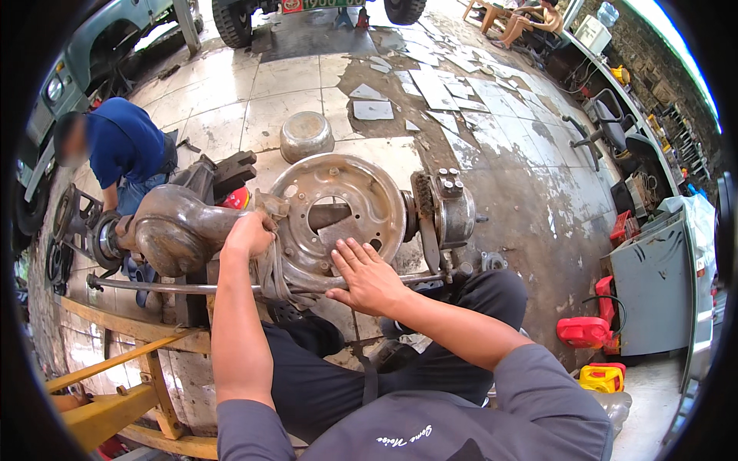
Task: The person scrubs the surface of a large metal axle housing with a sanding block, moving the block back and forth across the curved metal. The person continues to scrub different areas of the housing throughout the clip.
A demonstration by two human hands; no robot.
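A round metal brake backing plate [377,192] with a large central hole stands in front of me, attached to an axle assembly. My left hand [252,233] is at its left rim, fingers closed on a grey rag [272,269] that hangs down along the plate. My right hand [364,276] lies flat on the plate's lower face, fingers stretched out. A flat brownish piece [335,233] shows by its fingertips; whether the hand presses on it I cannot tell. The rusty axle housing [171,227] lies to the left, and a wheel hub [455,207] is to the right.
A metal drum [306,136] sits on the tiled floor beyond the plate. At left, a person in a blue shirt [131,142] crouches near a vehicle. A yellow frame [157,392] stands at lower left. Red jerrycan [582,332] and grey cabinet [653,284] are at right. Broken tiles [434,88] lie farther off.
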